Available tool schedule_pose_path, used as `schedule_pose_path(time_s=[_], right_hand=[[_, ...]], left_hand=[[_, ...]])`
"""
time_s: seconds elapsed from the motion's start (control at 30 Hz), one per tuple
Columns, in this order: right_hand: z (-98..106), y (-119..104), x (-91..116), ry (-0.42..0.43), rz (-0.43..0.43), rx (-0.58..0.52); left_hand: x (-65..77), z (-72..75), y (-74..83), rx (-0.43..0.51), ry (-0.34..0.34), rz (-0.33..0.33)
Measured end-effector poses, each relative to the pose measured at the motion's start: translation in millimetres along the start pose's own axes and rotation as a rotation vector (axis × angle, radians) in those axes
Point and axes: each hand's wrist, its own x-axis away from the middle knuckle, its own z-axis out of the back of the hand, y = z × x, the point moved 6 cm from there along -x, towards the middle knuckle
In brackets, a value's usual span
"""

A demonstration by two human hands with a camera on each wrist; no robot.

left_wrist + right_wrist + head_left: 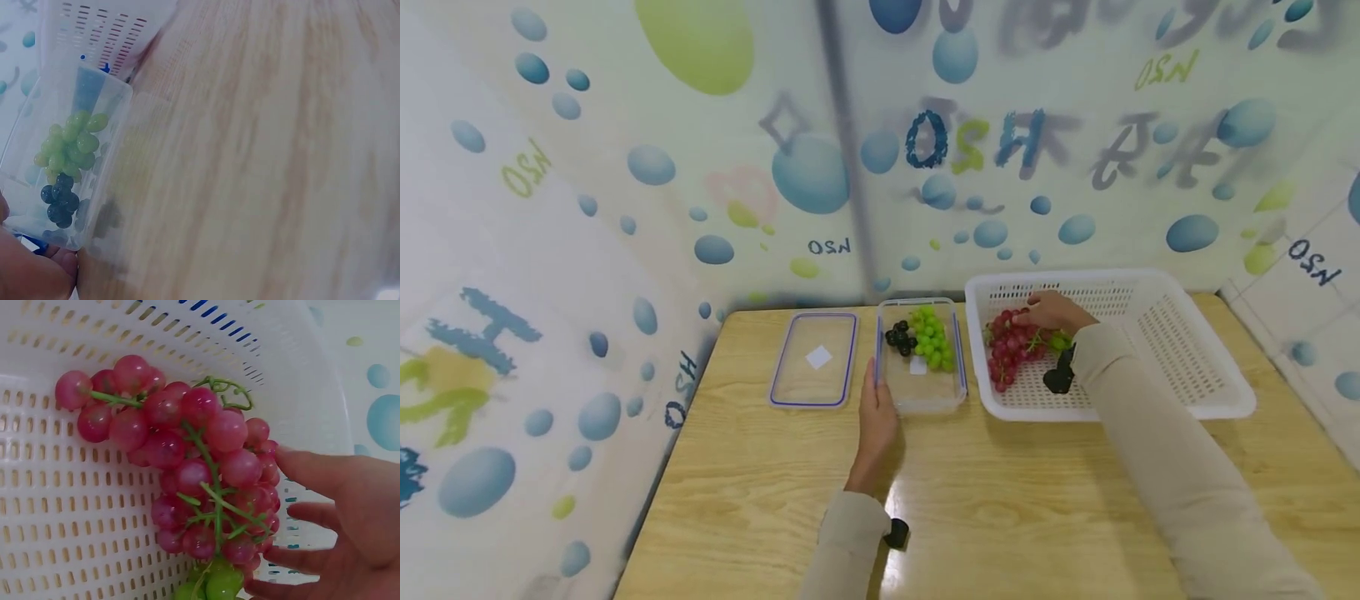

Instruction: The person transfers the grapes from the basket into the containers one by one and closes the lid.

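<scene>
My left hand (pixel 877 417) rests along the left side of a clear plastic container (pixel 917 398), fingers straight in the head view. Inside the container lie a small cluster of black grapes (pixel 900 337) and a bunch of green grapes (pixel 934 340). My right hand (pixel 350 519) reaches into a white perforated basket (pixel 1180 342), its fingers spread, fingertips right at the side of a bunch of red grapes (pixel 212 450). Green stems run through that bunch. Beside its lower end in the right wrist view sit some green grapes (pixel 215 581), partly cut off by the frame.
A clear lid (pixel 797 375) with a blue seal lies flat on the wooden table (pixel 760 492), left of the container. The basket stands just right of the container. A patterned wall (pixel 917 233) rises directly behind the table's far edge.
</scene>
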Motion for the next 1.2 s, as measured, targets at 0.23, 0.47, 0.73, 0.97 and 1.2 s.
schedule_pose_path(time_s=[0.23,0.47,0.73,0.97,1.2], right_hand=[[-7.0,3.1,-0.2,0.089,0.054,0.185],[-7.7,8.2,-1.3,0.177,0.063,0.179],[-14.5,-4.0,-8.2,0.129,0.286,0.274],[-32.8,-8.2,-9.2,0.075,0.304,0.295],[-28.8,-7.5,-11.5,0.098,0.363,0.239]], left_hand=[[3.2,-2.7,-4.3,0.057,-0.005,0.066],[1.6,-2.5,-3.3,0.019,0.001,0.01],[4.1,1.6,3.8,0.004,0.008,0.004],[4.2,2.7,-2.8,0.018,0.023,0.015],[0.9,-1.6,-1.6,0.016,0.009,0.0]])
